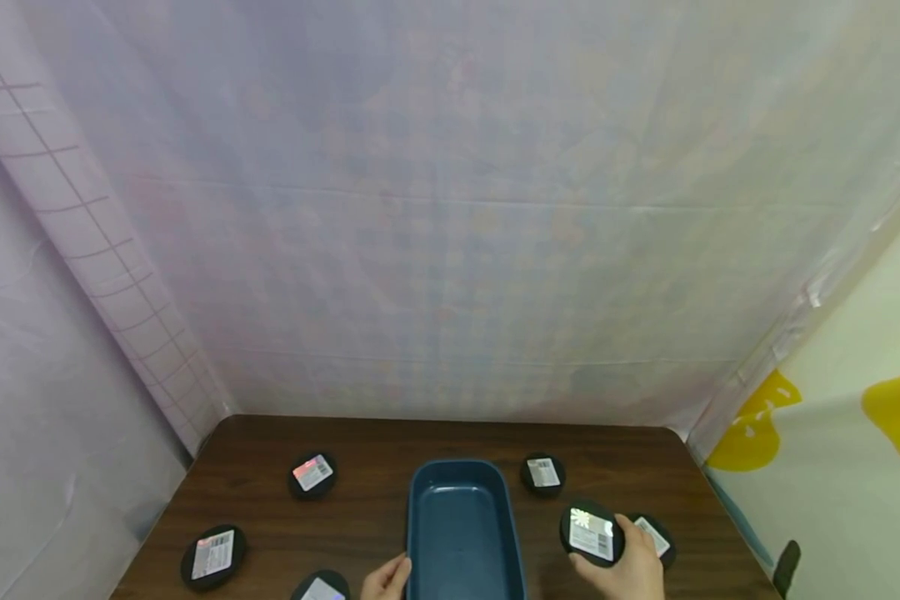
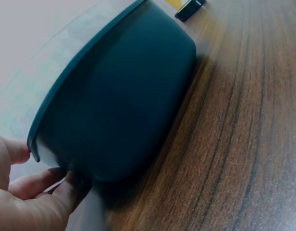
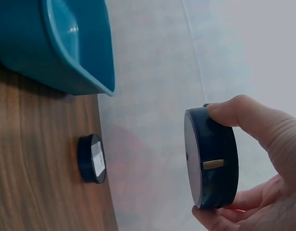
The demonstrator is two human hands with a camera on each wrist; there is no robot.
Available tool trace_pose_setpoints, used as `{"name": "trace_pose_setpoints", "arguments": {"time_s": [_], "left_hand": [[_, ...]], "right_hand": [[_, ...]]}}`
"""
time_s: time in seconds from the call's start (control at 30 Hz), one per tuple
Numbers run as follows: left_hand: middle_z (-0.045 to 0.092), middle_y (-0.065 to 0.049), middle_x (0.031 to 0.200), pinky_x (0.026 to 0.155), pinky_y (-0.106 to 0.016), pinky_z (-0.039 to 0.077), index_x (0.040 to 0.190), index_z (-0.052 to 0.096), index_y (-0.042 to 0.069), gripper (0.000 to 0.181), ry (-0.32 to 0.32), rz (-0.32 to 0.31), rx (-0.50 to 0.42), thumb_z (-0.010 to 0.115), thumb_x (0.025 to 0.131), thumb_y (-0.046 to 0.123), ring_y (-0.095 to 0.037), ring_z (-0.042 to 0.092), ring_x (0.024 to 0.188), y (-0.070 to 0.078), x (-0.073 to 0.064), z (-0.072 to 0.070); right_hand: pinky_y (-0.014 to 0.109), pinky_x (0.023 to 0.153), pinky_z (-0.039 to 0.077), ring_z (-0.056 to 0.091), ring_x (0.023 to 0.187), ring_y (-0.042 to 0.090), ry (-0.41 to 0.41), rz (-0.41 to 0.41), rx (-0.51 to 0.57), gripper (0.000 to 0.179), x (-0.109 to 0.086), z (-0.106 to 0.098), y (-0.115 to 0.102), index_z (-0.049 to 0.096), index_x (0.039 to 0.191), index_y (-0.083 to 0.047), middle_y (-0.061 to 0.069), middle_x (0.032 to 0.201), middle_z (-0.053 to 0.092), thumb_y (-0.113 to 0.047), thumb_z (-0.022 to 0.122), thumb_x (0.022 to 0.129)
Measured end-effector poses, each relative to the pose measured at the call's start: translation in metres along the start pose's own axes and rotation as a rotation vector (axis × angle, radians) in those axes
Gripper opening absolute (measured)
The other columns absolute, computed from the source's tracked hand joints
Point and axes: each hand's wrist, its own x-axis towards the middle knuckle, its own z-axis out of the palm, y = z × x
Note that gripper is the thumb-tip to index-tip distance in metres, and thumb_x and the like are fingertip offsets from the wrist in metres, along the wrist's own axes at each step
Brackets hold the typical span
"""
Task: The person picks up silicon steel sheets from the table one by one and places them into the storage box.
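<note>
A deep, dark blue rectangular tray [image 1: 461, 533] stands at the middle of the table. My left hand [image 1: 387, 579] grips its near left rim, thumb at the edge and fingertips under it in the left wrist view [image 2: 40, 192]. Right of the tray, my right hand [image 1: 630, 567] holds a flat round black case [image 1: 591, 533] with a white barcode label, pinched by its sides between thumb and fingers. The case [image 3: 213, 159] is raised off the table in the right wrist view, showing a small tan mark on its side. Another such case [image 1: 654, 537] lies partly behind that hand.
More labelled round black cases lie around the tray: one [image 1: 543, 475] at back right, one [image 1: 312, 476] at back left, one [image 1: 213, 557] farther left, one [image 1: 322, 587] at the front edge of view. Pale sheeting [image 1: 450, 250] hangs behind the brown wooden table [image 1: 367, 442].
</note>
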Motion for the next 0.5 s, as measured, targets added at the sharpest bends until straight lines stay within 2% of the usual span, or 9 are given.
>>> {"name": "trace_pose_setpoints", "arguments": {"time_s": [0.23, 0.4, 0.5], "left_hand": [[0.062, -0.033, 0.103, 0.068, -0.024, 0.053, 0.113, 0.053, -0.021, 0.045, 0.022, 0.011, 0.017, 0.058, 0.092, 0.019, -0.023, 0.065, 0.084, -0.003, 0.001, -0.002], [0.062, -0.032, 0.105, 0.069, -0.019, 0.049, 0.112, 0.055, -0.020, 0.044, 0.046, 0.034, 0.063, 0.058, 0.092, 0.019, -0.011, 0.062, 0.083, -0.001, 0.000, -0.001], [0.061, -0.032, 0.106, 0.071, -0.017, 0.047, 0.111, 0.056, -0.020, 0.044, 0.048, 0.042, 0.084, 0.059, 0.091, 0.019, -0.003, 0.059, 0.082, 0.000, 0.000, 0.001]], "right_hand": [[0.053, 0.075, 0.045, 0.054, 0.090, 0.041, 0.029, -0.045, 0.022, 0.085, 0.001, -0.002, -0.008, 0.052, 0.111, 0.015, 0.028, 0.097, 0.056, -0.030, 0.088, 0.049], [0.053, 0.077, 0.045, 0.055, 0.090, 0.040, 0.025, -0.051, 0.043, 0.083, 0.001, -0.004, -0.014, 0.053, 0.112, 0.014, 0.027, 0.098, 0.057, -0.029, 0.089, 0.051], [0.052, 0.077, 0.046, 0.057, 0.090, 0.039, 0.012, -0.082, 0.063, 0.083, 0.000, -0.004, -0.016, 0.054, 0.111, 0.015, 0.027, 0.099, 0.059, -0.028, 0.089, 0.050]]}}
